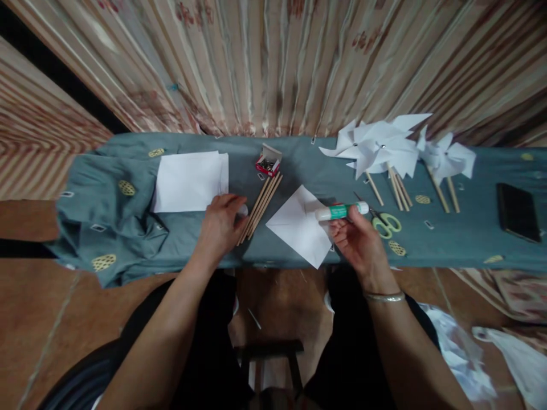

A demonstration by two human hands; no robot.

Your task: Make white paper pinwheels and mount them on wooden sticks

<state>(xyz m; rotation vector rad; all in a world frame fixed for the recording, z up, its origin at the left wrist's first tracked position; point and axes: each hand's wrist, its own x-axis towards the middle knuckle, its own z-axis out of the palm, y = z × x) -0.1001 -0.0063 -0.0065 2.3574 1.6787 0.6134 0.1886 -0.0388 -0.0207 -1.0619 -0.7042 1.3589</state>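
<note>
My right hand (356, 239) is closed around a glue stick (339, 212), white with a green label, lying nearly level above a square white paper sheet (301, 225). Crease lines show on the sheet, and one of its corners points toward me. My left hand (222, 225) rests by the stack of white paper (188, 182), its fingers curled. Between thumb and forefinger sits a small whitish round thing (243, 210), partly hidden. Just right of it lie several thin wooden sticks (260, 208) side by side.
Behind the sticks stands an open small red box (268, 162) of metal pins. Several paper pinwheels (382, 147) on sticks lie at the back right. Green-handled scissors (387, 224) are beside my right hand. A dark phone (518, 212) lies far right on the grey-green cloth (294, 149).
</note>
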